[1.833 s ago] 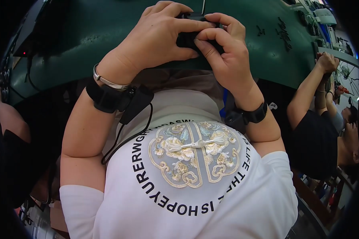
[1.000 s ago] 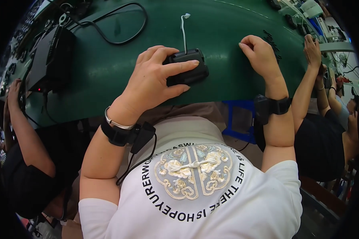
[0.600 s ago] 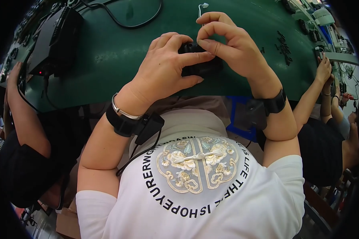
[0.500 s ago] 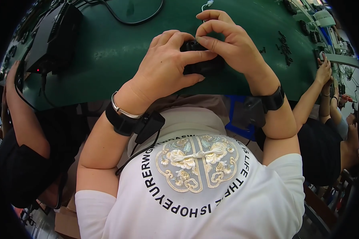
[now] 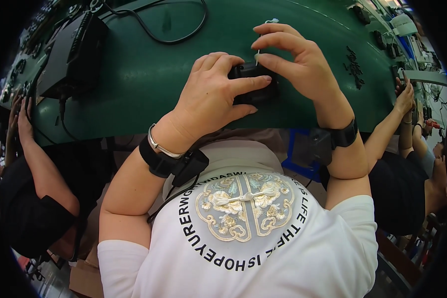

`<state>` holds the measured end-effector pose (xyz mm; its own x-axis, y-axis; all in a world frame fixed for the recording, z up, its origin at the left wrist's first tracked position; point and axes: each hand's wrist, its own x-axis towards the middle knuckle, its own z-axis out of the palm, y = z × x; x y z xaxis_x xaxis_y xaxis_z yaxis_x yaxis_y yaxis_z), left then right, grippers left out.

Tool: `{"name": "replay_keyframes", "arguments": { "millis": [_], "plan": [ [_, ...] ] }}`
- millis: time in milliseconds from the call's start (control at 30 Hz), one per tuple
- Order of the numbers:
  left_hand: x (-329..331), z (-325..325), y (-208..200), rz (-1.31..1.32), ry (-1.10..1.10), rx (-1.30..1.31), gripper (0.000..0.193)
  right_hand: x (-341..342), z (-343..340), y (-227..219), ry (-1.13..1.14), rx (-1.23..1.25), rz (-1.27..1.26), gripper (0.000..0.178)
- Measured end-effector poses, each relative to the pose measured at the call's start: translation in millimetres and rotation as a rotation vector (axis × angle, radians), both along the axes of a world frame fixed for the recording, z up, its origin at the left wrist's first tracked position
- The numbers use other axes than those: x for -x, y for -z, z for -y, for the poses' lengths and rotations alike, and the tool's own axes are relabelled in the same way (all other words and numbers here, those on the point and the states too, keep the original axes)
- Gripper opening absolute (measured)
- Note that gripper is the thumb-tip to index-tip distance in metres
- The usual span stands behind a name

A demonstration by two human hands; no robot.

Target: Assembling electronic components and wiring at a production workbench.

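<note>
My left hand (image 5: pixel 208 94) is closed round a black plastic device (image 5: pixel 244 71) on the green table (image 5: pixel 149 94), thumb and fingers gripping its sides. My palm and fingers cover much of the device, so its exact kind is hidden. Above its far edge, my right hand (image 5: pixel 303 64) pinches a thin white wire (image 5: pixel 258 57) between thumb and index finger. Beyond those fingertips shows a small pale connector (image 5: pixel 272 21), which looks like the wire's far end. Whether the wire's near end is fixed to the device cannot be made out.
A black box-shaped power unit (image 5: pixel 77 54) with a plugged-in cable stands at the left. A black cable (image 5: pixel 171 40) loops across the back. Small black parts (image 5: pixel 353 69) lie in a pile to the right. Other people's arms (image 5: pixel 47 166) reach in at both sides.
My right fingers have opened out slightly, and more of the white wire shows below them. The whole view has shifted a little, with the table sitting lower in it.
</note>
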<state>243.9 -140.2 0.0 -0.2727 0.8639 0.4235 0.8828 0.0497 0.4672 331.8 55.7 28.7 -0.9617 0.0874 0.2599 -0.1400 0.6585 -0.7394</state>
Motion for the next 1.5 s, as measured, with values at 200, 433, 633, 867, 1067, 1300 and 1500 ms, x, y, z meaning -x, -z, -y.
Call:
{"name": "replay_keyframes", "arguments": {
  "millis": [200,433,633,867,1067,1300,1500],
  "plan": [
    [2,0,-9,0.156,0.017,0.073,0.056,-91,-31,9,0.428,0.067,-0.229,0.008],
    [64,-53,-30,0.152,0.056,-0.016,0.056,-161,-30,47,0.719,-0.258,-0.349,0.002],
    [129,-202,-24,-0.019,0.114,-0.148,0.054,-154,-20,40,0.695,-0.227,-0.339,0.009],
    [142,-327,28,0.021,0.151,0.002,0.053,-160,-24,43,0.697,-0.250,-0.319,0.011],
    [146,-347,50,-0.017,0.159,0.041,0.052,-162,-22,41,0.702,-0.167,-0.257,0.011],
    [127,-338,36,-0.087,0.071,0.071,0.037,-163,-21,43,0.713,-0.167,-0.224,0.007],
    [97,-346,4,-0.357,-0.099,0.297,0.032,-153,-17,41,0.731,-0.156,-0.218,0.005]
  ]
}}
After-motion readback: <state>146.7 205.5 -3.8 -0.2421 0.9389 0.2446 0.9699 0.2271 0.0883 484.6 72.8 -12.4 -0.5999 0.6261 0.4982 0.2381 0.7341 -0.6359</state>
